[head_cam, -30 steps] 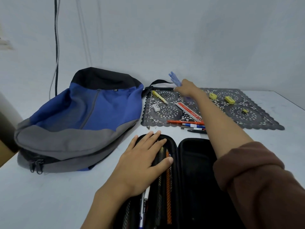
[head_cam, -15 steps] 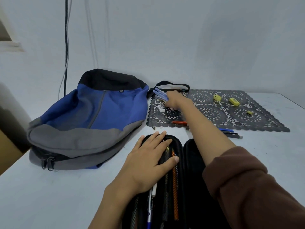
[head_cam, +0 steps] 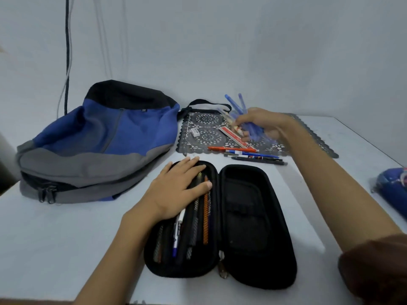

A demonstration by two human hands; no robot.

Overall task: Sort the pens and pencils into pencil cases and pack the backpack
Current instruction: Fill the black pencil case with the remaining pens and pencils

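Backpack [head_cam: 97, 142] left of open pencil case [head_cam: 248, 227], loose pens [head_cam: 253, 154] behind

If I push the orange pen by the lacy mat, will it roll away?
Probably a little. The orange pen looks round and slim, so a sideways push would likely roll it. It lies half on the lacy mat, whose holes may slow it. The blue pen lying close beside it would probably stop it toward you.
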